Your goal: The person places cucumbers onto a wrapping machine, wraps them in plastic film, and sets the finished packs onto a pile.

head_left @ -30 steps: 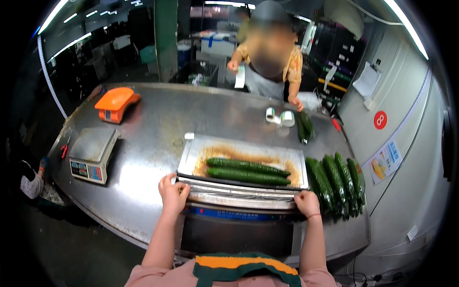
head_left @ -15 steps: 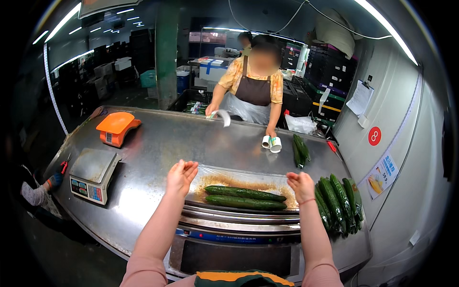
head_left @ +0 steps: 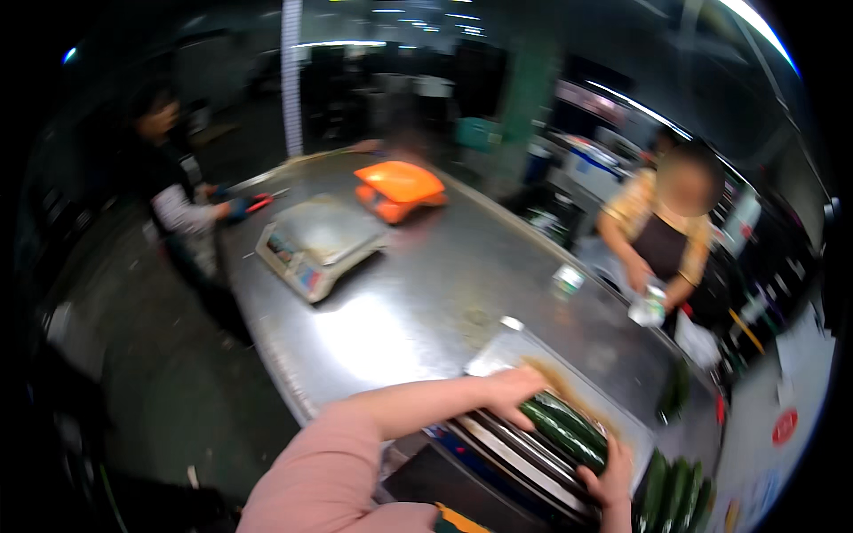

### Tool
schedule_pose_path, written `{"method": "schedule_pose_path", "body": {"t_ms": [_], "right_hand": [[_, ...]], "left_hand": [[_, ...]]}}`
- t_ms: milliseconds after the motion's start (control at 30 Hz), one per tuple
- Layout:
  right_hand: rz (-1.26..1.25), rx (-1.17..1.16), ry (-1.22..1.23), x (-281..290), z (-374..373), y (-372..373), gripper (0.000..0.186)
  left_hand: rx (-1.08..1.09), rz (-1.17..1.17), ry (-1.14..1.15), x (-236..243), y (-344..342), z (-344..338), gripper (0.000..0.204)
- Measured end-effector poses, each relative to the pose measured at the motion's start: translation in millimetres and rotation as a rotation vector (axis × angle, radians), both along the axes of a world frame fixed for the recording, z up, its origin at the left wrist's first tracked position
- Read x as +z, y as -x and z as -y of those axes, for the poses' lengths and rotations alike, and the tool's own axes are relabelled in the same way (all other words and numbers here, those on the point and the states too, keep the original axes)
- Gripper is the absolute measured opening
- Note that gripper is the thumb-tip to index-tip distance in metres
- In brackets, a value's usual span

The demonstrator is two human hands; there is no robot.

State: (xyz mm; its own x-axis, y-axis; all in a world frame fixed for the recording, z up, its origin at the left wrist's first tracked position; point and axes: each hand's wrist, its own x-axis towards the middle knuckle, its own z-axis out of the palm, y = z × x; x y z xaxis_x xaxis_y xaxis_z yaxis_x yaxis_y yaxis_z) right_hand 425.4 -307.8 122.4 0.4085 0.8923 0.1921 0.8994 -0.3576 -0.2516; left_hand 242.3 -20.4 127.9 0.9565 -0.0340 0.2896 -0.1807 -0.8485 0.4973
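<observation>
While both hands rest on the cucumbers (head_left: pixel 569 428) in the near metal tray (head_left: pixel 498 352), the left hand (head_left: pixel 513 391) lies flat and open, the right hand (head_left: pixel 611 475) curls loosely; farther left sit a scale (head_left: pixel 322 243) and orange box (head_left: pixel 400 188).

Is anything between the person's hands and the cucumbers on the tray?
Nothing visible. The left hand already rests at the near end of the cucumbers on the tray, and the right hand touches their other end.
</observation>
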Motion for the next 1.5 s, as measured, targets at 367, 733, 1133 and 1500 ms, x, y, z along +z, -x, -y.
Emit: {"method": "schedule_pose_path", "body": {"t_ms": [367, 733, 1133, 1500], "right_hand": [[0.13, 0.288, -0.052, 42.9, 25.3, 33.2, 0.06], [-0.456, 0.019, 0.046, -16.8, 62.3, 130.3, 0.046], [-0.119, 0.015, -0.395, -1.4, 13.5, 216.6, 0.073], [0.167, -0.006, -0.546, 26.9, 29.4, 182.0, 0.068]], "left_hand": [[0.128, -0.012, 0.027, 30.2, 43.5, 35.5, 0.047], [0.681, 0.04, 0.778, -39.4, 157.1, 111.7, 0.053], [0.29, 0.497, 2.307, -12.8, 124.8, 104.9, 0.035], [-0.129, -0.109, 0.562, 56.4, 182.0, 143.0, 0.022]]}}
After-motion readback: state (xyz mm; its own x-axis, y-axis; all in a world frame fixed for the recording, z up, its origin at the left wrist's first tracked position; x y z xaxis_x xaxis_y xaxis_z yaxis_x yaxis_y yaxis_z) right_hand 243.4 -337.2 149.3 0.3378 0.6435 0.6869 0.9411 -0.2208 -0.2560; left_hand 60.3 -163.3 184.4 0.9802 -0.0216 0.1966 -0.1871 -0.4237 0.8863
